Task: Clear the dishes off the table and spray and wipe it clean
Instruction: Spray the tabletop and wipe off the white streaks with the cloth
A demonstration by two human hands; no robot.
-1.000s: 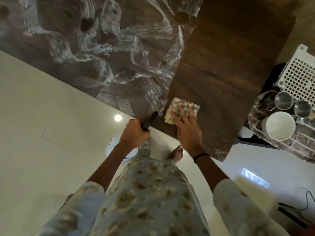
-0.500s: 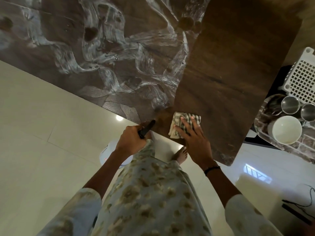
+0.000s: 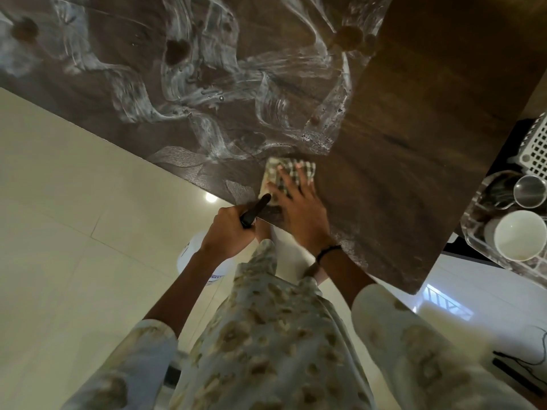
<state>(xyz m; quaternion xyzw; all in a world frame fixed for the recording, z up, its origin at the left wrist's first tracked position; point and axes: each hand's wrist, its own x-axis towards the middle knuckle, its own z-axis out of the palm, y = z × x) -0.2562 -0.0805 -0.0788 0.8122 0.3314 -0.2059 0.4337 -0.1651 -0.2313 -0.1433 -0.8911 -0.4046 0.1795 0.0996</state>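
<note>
Your right hand (image 3: 299, 211) lies flat, fingers spread straight, pressing the checked cloth (image 3: 284, 176) onto the dark wooden table (image 3: 420, 119) near its front edge. Your left hand (image 3: 229, 232) is curled tight around a spray bottle (image 3: 207, 261): its black nozzle pokes out past your knuckles toward the cloth, and the white body hangs below the table edge, mostly hidden behind your wrist. White foamy streaks (image 3: 183, 84) swirl over the table to the left of the cloth; the wood to its right looks plain brown. Off the table's right end, a clear tray (image 3: 473, 232) holds a white bowl (image 3: 519, 235) and 1 steel cup (image 3: 529, 191) in full view, beside a white lattice basket (image 3: 537, 149).
</note>
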